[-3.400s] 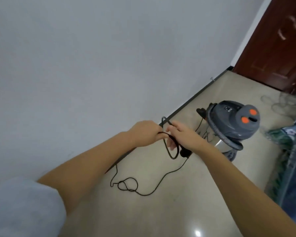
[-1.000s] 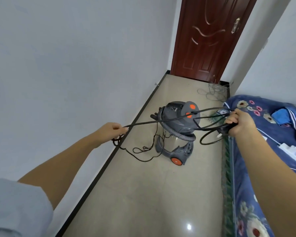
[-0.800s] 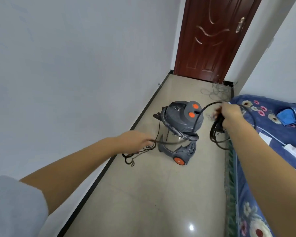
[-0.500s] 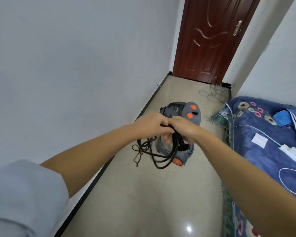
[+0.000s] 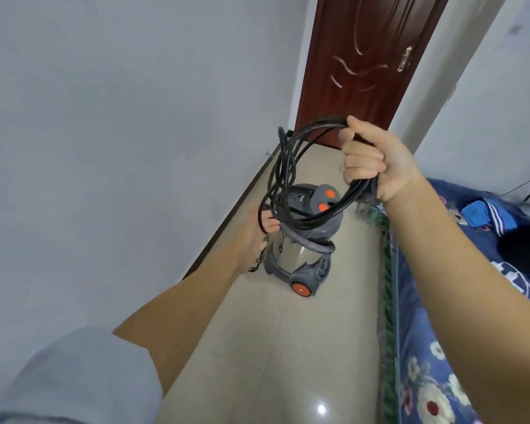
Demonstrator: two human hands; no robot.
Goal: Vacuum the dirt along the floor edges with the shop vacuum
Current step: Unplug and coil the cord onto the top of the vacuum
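Bare forearms, short light grey-blue sleeve [image 5: 74, 377] on the left arm

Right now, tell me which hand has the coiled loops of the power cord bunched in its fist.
The right hand, raised before the door; the left hand, lower beside the shop vacuum, holds one strand.

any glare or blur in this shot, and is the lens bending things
Head view: a small bright glare spot sits on the floor; the left hand is slightly motion-blurred, the right hand and cord sharper; wide-angle distortion leans the door and walls.
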